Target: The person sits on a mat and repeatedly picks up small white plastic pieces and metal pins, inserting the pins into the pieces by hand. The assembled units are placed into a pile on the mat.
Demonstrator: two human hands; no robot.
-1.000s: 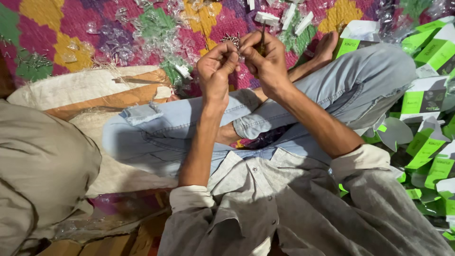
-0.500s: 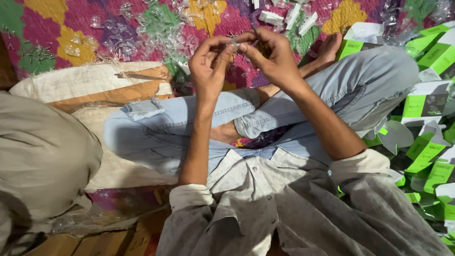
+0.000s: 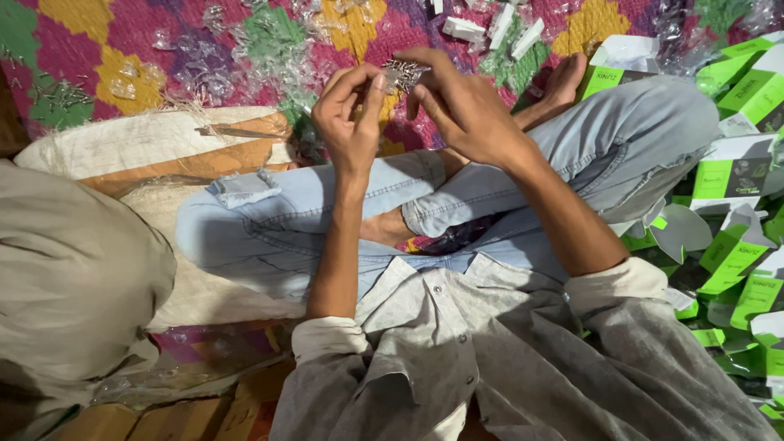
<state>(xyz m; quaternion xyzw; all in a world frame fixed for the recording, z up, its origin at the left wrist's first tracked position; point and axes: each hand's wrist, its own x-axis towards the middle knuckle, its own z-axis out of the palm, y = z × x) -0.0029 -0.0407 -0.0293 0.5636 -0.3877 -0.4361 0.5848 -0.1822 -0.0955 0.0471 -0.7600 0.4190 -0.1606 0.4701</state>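
Observation:
I sit cross-legged in light blue jeans on a patterned mat. My left hand [image 3: 353, 122] and my right hand [image 3: 461, 106] are raised together over my knees. Between their fingertips they pinch a small cluster of thin metal pieces [image 3: 400, 75]. The left thumb and fingers close on its left side, and the right fingers curl over its right side. What exactly the pieces are is too small to tell.
Many green and white small cartons [image 3: 735, 171] lie piled at the right. Clear plastic wrappers [image 3: 204, 57] and small white pieces [image 3: 490, 28] are scattered on the colourful mat. A beige sack [image 3: 147, 151] lies at the left, beside another person's grey clothing [image 3: 65, 286].
Both hands have stayed together over my knees and worked the small metal pieces; the fingers shifted slightly, and the view drifted a little.

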